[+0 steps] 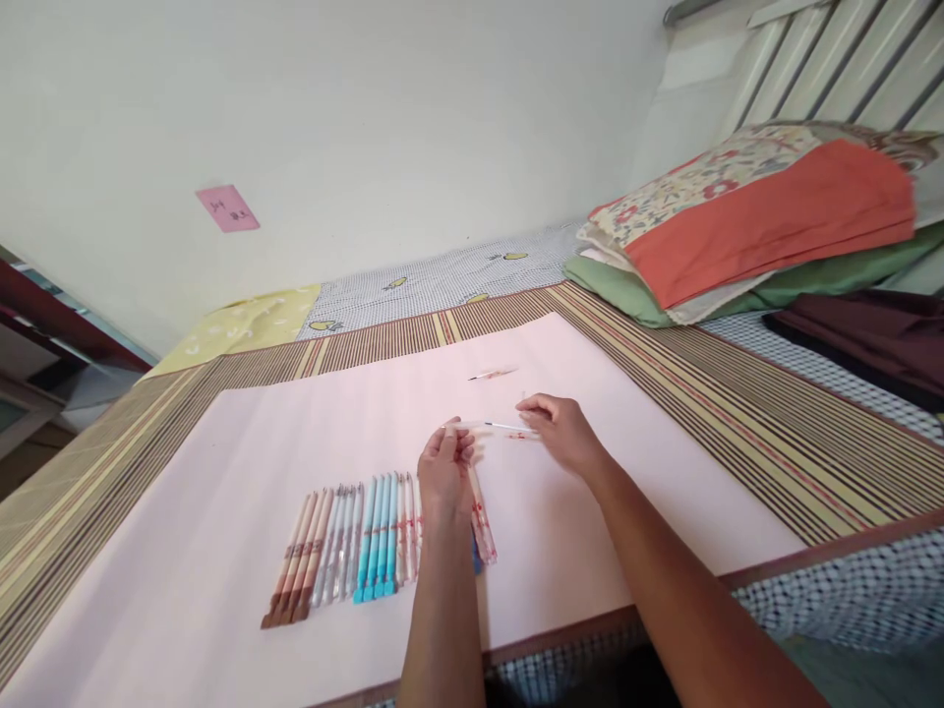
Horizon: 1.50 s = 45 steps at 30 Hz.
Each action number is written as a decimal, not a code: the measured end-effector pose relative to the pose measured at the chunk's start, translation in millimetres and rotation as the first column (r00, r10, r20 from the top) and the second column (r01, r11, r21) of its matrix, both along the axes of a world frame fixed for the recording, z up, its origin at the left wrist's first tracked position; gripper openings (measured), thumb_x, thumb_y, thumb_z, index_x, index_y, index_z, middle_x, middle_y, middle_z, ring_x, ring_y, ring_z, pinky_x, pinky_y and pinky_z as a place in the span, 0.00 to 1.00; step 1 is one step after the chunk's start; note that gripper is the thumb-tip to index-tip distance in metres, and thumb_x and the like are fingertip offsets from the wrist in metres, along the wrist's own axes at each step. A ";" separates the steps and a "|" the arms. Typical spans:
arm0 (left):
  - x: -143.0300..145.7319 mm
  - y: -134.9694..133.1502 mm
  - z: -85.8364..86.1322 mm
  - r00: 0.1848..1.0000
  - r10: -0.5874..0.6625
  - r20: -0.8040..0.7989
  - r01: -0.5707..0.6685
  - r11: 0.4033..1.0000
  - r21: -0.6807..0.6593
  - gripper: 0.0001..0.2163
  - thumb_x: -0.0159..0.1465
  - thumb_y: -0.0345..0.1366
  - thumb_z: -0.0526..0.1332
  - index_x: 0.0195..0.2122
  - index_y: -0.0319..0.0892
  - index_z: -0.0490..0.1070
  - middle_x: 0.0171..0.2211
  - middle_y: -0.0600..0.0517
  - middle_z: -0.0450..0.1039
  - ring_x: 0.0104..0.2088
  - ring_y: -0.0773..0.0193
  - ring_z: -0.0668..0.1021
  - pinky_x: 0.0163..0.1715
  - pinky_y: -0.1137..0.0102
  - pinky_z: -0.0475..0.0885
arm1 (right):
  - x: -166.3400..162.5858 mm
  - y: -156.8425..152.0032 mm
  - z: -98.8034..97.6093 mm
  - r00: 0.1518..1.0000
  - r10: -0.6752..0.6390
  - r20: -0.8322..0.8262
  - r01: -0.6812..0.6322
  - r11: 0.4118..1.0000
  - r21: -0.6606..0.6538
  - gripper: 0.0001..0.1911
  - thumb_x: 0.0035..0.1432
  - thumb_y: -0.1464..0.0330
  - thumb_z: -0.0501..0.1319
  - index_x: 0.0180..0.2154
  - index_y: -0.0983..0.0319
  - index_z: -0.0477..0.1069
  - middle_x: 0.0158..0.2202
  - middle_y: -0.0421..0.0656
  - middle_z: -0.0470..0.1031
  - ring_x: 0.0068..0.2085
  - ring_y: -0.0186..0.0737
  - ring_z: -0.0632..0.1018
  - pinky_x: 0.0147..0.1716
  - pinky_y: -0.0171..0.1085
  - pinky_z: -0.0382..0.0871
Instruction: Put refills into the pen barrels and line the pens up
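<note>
My left hand (pixel 446 454) is closed, pinching a pale, see-through pen barrel (pixel 470 425) that points to the right. In the fingertips of my right hand (pixel 559 425) is a thin pen refill (pixel 508 427) with a dark blue part at its left end. That end meets or lies very close to the barrel; I cannot tell whether it is inside. Beyond the hands lies a small pen part with a dark tip (pixel 493 374). Another red-marked pen piece (pixel 522 437) lies just under the refill. My left forearm hides part of the pen row.
Brown-ended pens (pixel 297 560), clear pens (pixel 339 546), blue pens (pixel 379 536) and red-patterned pens (pixel 482 516) lie side by side on a pink sheet (pixel 243 472). A striped mat (pixel 634 364) lies beneath. Folded cloths (pixel 774 226) are piled at the back right, against the wall.
</note>
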State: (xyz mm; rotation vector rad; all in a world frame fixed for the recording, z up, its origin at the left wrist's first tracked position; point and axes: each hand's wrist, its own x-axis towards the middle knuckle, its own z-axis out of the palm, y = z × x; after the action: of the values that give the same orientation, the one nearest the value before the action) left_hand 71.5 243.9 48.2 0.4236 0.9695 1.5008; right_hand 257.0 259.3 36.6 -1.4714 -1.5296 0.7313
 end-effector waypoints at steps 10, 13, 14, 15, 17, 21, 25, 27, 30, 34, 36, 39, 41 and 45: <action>-1.4 2.7 -7.4 0.923 0.115 -0.367 -0.068 0.988 0.138 0.08 0.58 0.38 0.67 0.36 0.40 0.79 0.43 0.46 0.78 0.31 0.69 0.78 0.30 0.75 0.71 | 6.0 41.8 4.5 0.855 0.207 0.476 -0.120 0.971 -0.206 0.05 0.45 0.76 0.62 0.24 0.61 0.75 0.28 0.41 0.78 0.30 0.36 0.74 0.28 0.33 0.58; -2.5 0.4 -5.7 0.837 0.122 -0.533 -0.030 0.983 0.178 0.12 0.60 0.40 0.65 0.43 0.42 0.80 0.36 0.48 0.78 0.34 0.65 0.79 0.34 0.71 0.73 | 3.3 49.4 8.1 0.794 0.266 0.547 -0.149 0.957 -0.249 0.07 0.44 0.77 0.62 0.25 0.61 0.76 0.29 0.41 0.79 0.29 0.35 0.73 0.28 0.33 0.57; -2.2 -0.5 -4.7 0.817 0.120 -0.564 -0.018 0.983 0.184 0.12 0.60 0.40 0.65 0.43 0.42 0.80 0.34 0.48 0.78 0.34 0.64 0.79 0.35 0.70 0.73 | 2.8 50.7 8.8 0.775 0.282 0.565 -0.156 0.953 -0.261 0.07 0.43 0.77 0.62 0.26 0.61 0.76 0.30 0.41 0.79 0.29 0.35 0.73 0.27 0.33 0.56; -1.6 -1.3 -3.7 0.804 0.119 -0.583 -0.010 0.982 0.188 0.12 0.60 0.40 0.65 0.43 0.42 0.80 0.34 0.48 0.77 0.34 0.63 0.79 0.36 0.69 0.73 | 2.3 51.5 9.3 0.758 0.294 0.582 -0.160 0.949 -0.271 0.07 0.43 0.78 0.62 0.26 0.61 0.76 0.30 0.41 0.78 0.29 0.35 0.73 0.27 0.33 0.56; 0.0 -2.0 -2.1 0.797 0.115 -0.593 -0.001 0.982 0.190 0.11 0.60 0.39 0.65 0.42 0.42 0.80 0.34 0.48 0.77 0.34 0.63 0.79 0.36 0.69 0.73 | 1.7 51.9 10.2 0.729 0.301 0.615 -0.152 0.947 -0.283 0.08 0.43 0.79 0.62 0.26 0.61 0.75 0.30 0.42 0.78 0.29 0.36 0.73 0.27 0.33 0.55; 0.3 0.0 0.1 0.883 0.089 -0.460 -0.025 0.989 0.142 0.08 0.58 0.39 0.68 0.34 0.40 0.79 0.34 0.48 0.78 0.31 0.66 0.78 0.32 0.72 0.72 | 5.3 49.7 13.3 0.699 0.267 0.664 -0.108 0.957 -0.271 0.08 0.44 0.79 0.61 0.27 0.62 0.74 0.29 0.45 0.77 0.29 0.38 0.72 0.27 0.35 0.53; -5.1 3.1 3.9 0.995 0.072 -0.062 -0.075 0.997 -0.034 0.07 0.56 0.35 0.69 0.29 0.37 0.75 0.26 0.51 0.76 0.27 0.69 0.78 0.27 0.76 0.70 | 15.9 44.7 15.6 0.716 0.190 0.671 -0.064 0.976 -0.208 0.06 0.51 0.76 0.59 0.30 0.61 0.72 0.33 0.44 0.77 0.32 0.37 0.72 0.28 0.34 0.54; -7.2 3.7 6.4 0.995 0.088 0.055 -0.084 0.993 -0.083 0.05 0.57 0.32 0.68 0.28 0.36 0.74 0.24 0.51 0.75 0.25 0.70 0.78 0.25 0.78 0.70 | 19.0 43.2 14.9 0.724 0.177 0.667 -0.066 0.980 -0.189 0.04 0.53 0.74 0.58 0.30 0.61 0.71 0.34 0.43 0.77 0.33 0.37 0.73 0.29 0.34 0.55; -7.7 3.2 9.5 0.989 0.103 0.104 -0.093 0.991 -0.101 0.04 0.60 0.30 0.65 0.29 0.36 0.74 0.24 0.51 0.76 0.24 0.71 0.78 0.23 0.79 0.69 | 17.2 45.1 12.4 0.724 0.192 0.663 -0.085 0.978 -0.190 0.05 0.52 0.75 0.59 0.29 0.61 0.71 0.36 0.44 0.77 0.34 0.38 0.73 0.30 0.34 0.55; -7.8 2.1 11.5 0.987 0.095 0.131 -0.082 0.992 -0.097 0.05 0.61 0.29 0.64 0.29 0.36 0.74 0.23 0.51 0.75 0.22 0.72 0.77 0.21 0.80 0.68 | 11.3 53.0 11.1 0.730 0.198 0.654 -0.075 0.974 -0.212 0.07 0.45 0.78 0.61 0.26 0.61 0.72 0.31 0.47 0.77 0.32 0.41 0.73 0.30 0.36 0.55; -9.2 2.1 11.8 0.984 0.095 0.150 -0.080 0.992 -0.102 0.04 0.60 0.30 0.65 0.29 0.36 0.73 0.23 0.52 0.75 0.21 0.73 0.76 0.21 0.80 0.68 | 12.5 57.4 11.9 0.750 0.183 0.635 -0.072 0.978 -0.197 0.07 0.43 0.78 0.62 0.26 0.61 0.72 0.29 0.47 0.77 0.31 0.41 0.73 0.30 0.36 0.56; -11.7 2.2 12.3 0.981 0.102 0.167 -0.080 0.988 -0.129 0.04 0.60 0.29 0.66 0.29 0.36 0.74 0.24 0.52 0.75 0.21 0.72 0.76 0.20 0.80 0.68 | 23.0 64.0 12.9 0.804 0.114 0.583 -0.049 0.991 -0.126 0.06 0.47 0.75 0.62 0.30 0.61 0.73 0.32 0.45 0.78 0.33 0.40 0.75 0.30 0.35 0.59; -12.3 1.8 13.0 0.978 0.098 0.182 -0.074 0.988 -0.135 0.04 0.61 0.29 0.64 0.29 0.36 0.74 0.23 0.52 0.75 0.21 0.72 0.76 0.19 0.80 0.68 | 34.7 68.2 12.1 0.842 0.045 0.537 -0.002 0.997 -0.079 0.07 0.51 0.74 0.59 0.34 0.62 0.74 0.33 0.44 0.79 0.34 0.39 0.76 0.31 0.33 0.62; -11.1 0.4 15.3 0.972 0.083 0.220 -0.051 0.988 -0.147 0.07 0.63 0.28 0.61 0.28 0.36 0.73 0.22 0.52 0.75 0.20 0.72 0.75 0.18 0.80 0.67 | 60.3 72.9 7.3 0.883 -0.050 0.467 0.081 0.996 -0.047 0.13 0.55 0.74 0.55 0.40 0.64 0.75 0.32 0.44 0.80 0.31 0.37 0.77 0.31 0.33 0.65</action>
State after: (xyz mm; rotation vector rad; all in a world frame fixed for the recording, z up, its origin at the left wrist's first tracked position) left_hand 60.4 244.3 63.5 0.1164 0.9092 1.4935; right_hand 317.3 332.2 44.0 -1.8321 -1.8111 0.4013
